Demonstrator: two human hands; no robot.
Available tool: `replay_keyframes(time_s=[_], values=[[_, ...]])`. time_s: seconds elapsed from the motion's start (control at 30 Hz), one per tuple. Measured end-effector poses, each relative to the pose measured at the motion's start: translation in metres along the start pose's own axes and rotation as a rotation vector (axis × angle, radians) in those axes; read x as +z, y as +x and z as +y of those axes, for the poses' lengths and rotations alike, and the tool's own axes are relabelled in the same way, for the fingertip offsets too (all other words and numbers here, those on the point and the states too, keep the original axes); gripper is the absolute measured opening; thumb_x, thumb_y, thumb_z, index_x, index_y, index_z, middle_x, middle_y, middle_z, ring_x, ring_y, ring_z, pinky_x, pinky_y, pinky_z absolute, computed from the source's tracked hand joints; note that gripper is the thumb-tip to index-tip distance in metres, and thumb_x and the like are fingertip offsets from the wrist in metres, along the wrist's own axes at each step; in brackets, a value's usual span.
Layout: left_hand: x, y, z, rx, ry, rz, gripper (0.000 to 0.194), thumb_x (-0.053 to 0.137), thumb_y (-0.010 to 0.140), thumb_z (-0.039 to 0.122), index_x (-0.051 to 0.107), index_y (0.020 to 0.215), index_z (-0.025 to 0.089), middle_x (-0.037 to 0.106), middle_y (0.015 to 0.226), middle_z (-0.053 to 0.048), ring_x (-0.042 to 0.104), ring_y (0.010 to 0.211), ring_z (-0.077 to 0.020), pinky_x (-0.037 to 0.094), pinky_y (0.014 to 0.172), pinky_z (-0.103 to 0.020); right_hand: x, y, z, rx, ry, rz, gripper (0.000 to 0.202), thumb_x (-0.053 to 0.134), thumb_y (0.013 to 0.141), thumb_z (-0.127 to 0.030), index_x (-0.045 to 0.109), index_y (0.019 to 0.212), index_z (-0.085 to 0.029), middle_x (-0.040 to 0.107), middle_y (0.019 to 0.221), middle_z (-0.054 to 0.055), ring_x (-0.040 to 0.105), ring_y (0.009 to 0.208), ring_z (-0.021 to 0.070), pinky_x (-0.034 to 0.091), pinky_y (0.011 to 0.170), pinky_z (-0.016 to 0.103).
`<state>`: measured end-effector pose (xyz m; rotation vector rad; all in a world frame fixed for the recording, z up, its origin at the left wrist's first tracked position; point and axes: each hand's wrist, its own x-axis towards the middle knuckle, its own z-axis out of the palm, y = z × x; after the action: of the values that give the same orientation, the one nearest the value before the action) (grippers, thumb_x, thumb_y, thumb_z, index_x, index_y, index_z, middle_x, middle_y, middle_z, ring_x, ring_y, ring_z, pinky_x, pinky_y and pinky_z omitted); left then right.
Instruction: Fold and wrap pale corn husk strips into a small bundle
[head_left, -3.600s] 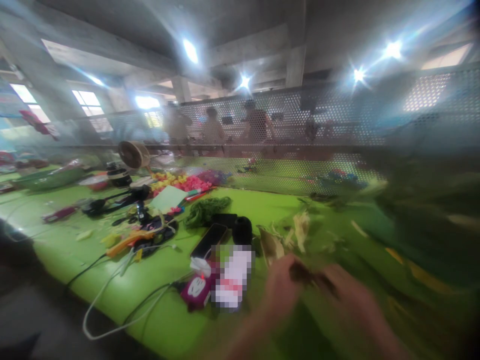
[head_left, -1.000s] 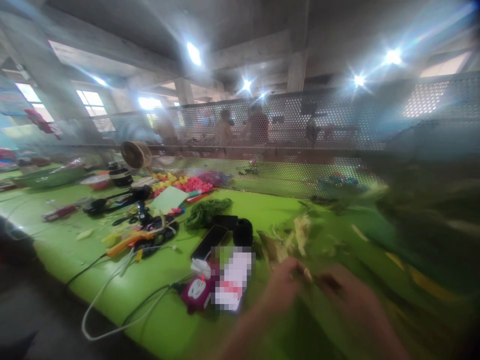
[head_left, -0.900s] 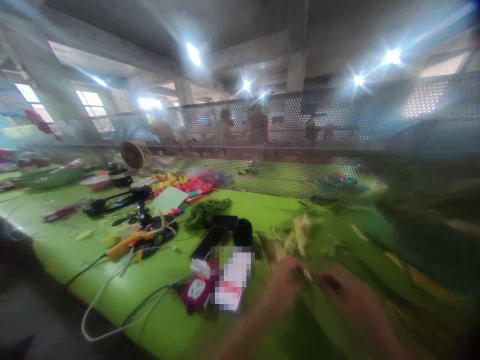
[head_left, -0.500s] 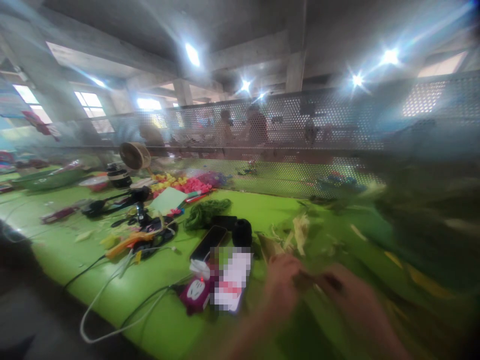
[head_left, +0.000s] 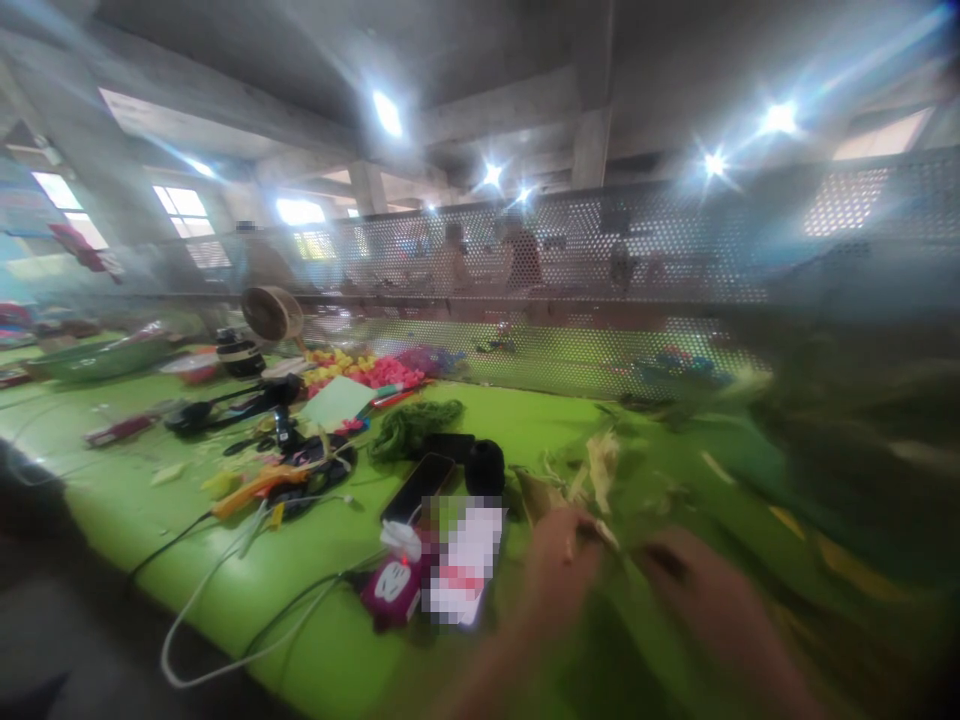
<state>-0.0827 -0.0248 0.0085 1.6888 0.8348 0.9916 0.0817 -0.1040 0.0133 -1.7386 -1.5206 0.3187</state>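
My left hand [head_left: 564,565] is closed low in the right half of the view, with a pale husk-like strip [head_left: 607,535] showing at its fingertips. A short gap to the right, my right hand [head_left: 697,580] has its fingers curled together; blur hides whatever they may hold. Crumpled pale-yellow husk-like pieces [head_left: 601,468] lie on the green table just beyond the left hand. Beside that hand are a phone with a lit, blurred-out screen [head_left: 469,565] and a black spool-like object [head_left: 484,466].
A purple power bank [head_left: 394,590] with cables lies left of the lit phone, near a dark phone [head_left: 420,487]. Further left are an orange-handled tool [head_left: 259,488], green yarn [head_left: 412,428] and pink and yellow pieces [head_left: 390,371]. A perforated metal screen [head_left: 555,255] spans the back; a dark green heap [head_left: 847,450] stands right.
My hands have moved apart: they met at the fingertips before, and now a gap lies between them. The pale strip shows more clearly at the left fingertips.
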Motion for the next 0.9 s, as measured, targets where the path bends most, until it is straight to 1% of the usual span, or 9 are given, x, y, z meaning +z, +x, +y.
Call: replay_keyframes(time_s=[0.07,0.17,0.3,0.4,0.53,0.63,0.77,0.9], values=[[-0.0004,0.0015,-0.001,-0.062,-0.081,0.005,0.007,0.054,0.084,0.02,0.061,0.085,0.019,0.062,0.089,-0.003,0.053,0.083,-0.0175,0.038,0.075,-0.029,-0.0007,0.0006,0.0013,-0.003,-0.012,0.014,0.024,0.053,0.087,-0.042,0.07,0.083,-0.026,0.072,0.084,0.001,0.066,0.074,0.0197,0.049,0.067,0.029],[-0.0006,0.0033,-0.0037,-0.131,-0.213,0.007,0.007,0.051,0.085,0.021,0.057,0.084,0.018,0.059,0.086,-0.003,0.051,0.078,-0.0148,0.039,0.074,-0.027,-0.0017,0.0006,0.0004,-0.001,-0.006,0.023,0.023,0.052,0.088,-0.041,0.068,0.081,-0.026,0.072,0.083,0.001,0.066,0.074,0.0198,0.049,0.067,0.029],[0.0,0.0038,-0.0063,-0.183,-0.347,0.013,0.005,0.052,0.085,0.023,0.055,0.084,0.018,0.056,0.083,-0.001,0.049,0.076,-0.0131,0.038,0.073,-0.026,-0.0017,0.0007,-0.0012,-0.003,0.009,-0.002,0.023,0.052,0.088,-0.041,0.066,0.077,-0.026,0.071,0.078,0.001,0.066,0.072,0.02,0.049,0.066,0.029],[0.0012,0.004,-0.006,-0.215,-0.453,0.017,0.006,0.055,0.083,0.024,0.054,0.083,0.018,0.054,0.079,0.0,0.048,0.072,-0.0121,0.037,0.068,-0.025,-0.0002,0.0008,-0.0012,-0.011,0.024,-0.032,0.023,0.052,0.088,-0.041,0.066,0.078,-0.026,0.071,0.077,0.001,0.066,0.07,0.0204,0.049,0.065,0.03],[0.0035,0.005,-0.0068,-0.307,-0.635,-0.025,0.016,0.061,0.079,0.031,0.053,0.084,0.017,0.055,0.075,0.0,0.048,0.064,-0.011,0.036,0.061,-0.024,0.0018,-0.0007,-0.0021,-0.02,0.06,-0.041,0.024,0.051,0.089,-0.043,0.068,0.084,-0.027,0.074,0.082,0.002,0.067,0.072,0.0212,0.05,0.066,0.03],[0.0054,0.0054,-0.0088,-0.365,-0.713,-0.029,0.022,0.067,0.075,0.033,0.053,0.082,0.017,0.054,0.071,0.001,0.048,0.06,-0.0099,0.034,0.058,-0.023,0.0011,-0.0024,-0.0034,-0.025,0.064,-0.064,0.025,0.048,0.09,-0.043,0.07,0.088,-0.029,0.075,0.085,0.001,0.068,0.075,0.0209,0.051,0.067,0.029],[0.0074,0.0048,-0.0092,-0.348,-0.758,-0.022,0.024,0.069,0.074,0.032,0.052,0.081,0.017,0.055,0.073,0.001,0.047,0.062,-0.009,0.034,0.058,-0.022,-0.0019,-0.0021,-0.0058,-0.014,0.024,-0.106,0.026,0.048,0.09,-0.043,0.068,0.083,-0.027,0.073,0.079,0.0,0.067,0.07,0.0187,0.049,0.064,0.027],[0.0075,0.0043,-0.0085,-0.308,-0.758,-0.006,0.024,0.07,0.072,0.032,0.051,0.078,0.018,0.052,0.072,0.001,0.045,0.062,-0.0092,0.033,0.058,-0.023,-0.0032,-0.0005,-0.0085,-0.026,-0.031,-0.102,0.028,0.048,0.088,-0.042,0.065,0.073,-0.026,0.069,0.07,-0.001,0.063,0.063,0.0167,0.048,0.061,0.026]])
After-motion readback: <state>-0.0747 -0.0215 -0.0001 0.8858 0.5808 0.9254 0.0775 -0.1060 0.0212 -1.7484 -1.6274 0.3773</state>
